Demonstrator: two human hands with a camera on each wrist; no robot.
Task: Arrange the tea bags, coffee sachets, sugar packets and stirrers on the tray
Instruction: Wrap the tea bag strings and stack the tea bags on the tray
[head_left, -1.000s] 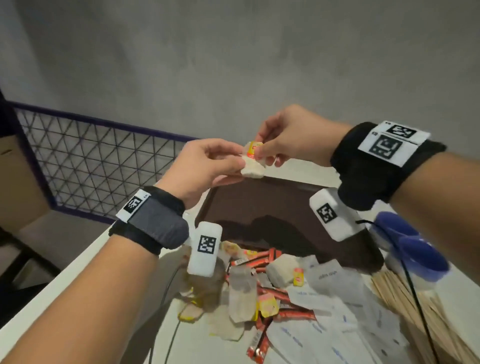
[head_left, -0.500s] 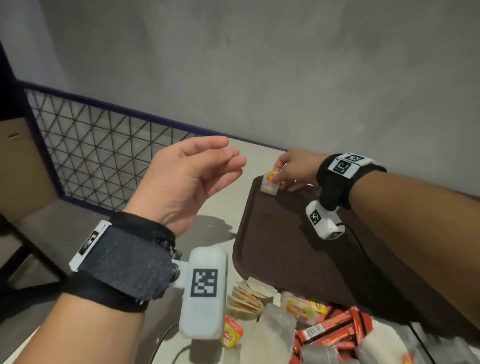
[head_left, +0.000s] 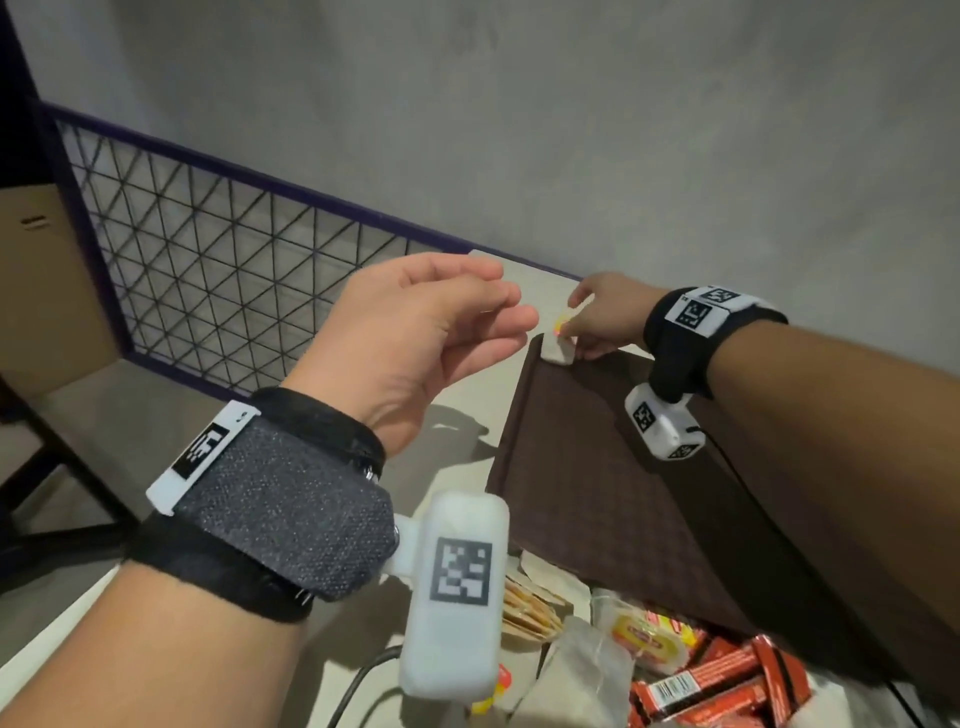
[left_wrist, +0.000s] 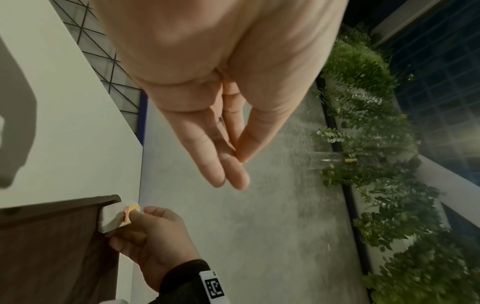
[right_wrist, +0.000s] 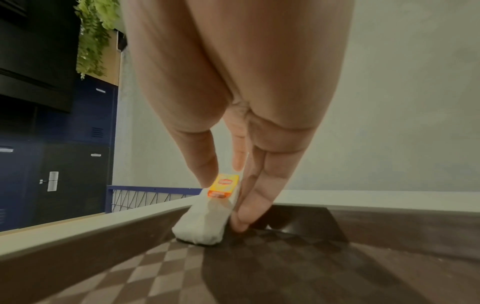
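Observation:
My right hand (head_left: 569, 332) pinches a white tea bag (head_left: 558, 354) with a yellow tag (head_left: 562, 323) and sets its bottom edge on the brown tray (head_left: 623, 493), in the far left corner. In the right wrist view the thumb (right_wrist: 203, 164) and fingers (right_wrist: 259, 185) hold the tea bag (right_wrist: 201, 223) upright against the tray's rim (right_wrist: 91, 236). My left hand (head_left: 511, 312) hovers empty, left of the tray, fingers loosely extended. The left wrist view shows those relaxed fingers (left_wrist: 228, 170) above the tea bag (left_wrist: 110, 221).
A mixed pile lies on the white table (head_left: 467, 395) at the tray's near edge: red coffee sachets (head_left: 717, 680), yellow-tagged tea bags (head_left: 644, 631) and tan packets (head_left: 524, 608). A wire mesh panel (head_left: 218, 291) stands beyond the table's left edge; a grey wall is behind.
Both hands held the tea bag in mid-air a second ago. The left hand let go and opened; the right hand carried the bag down to the tray's far left corner.

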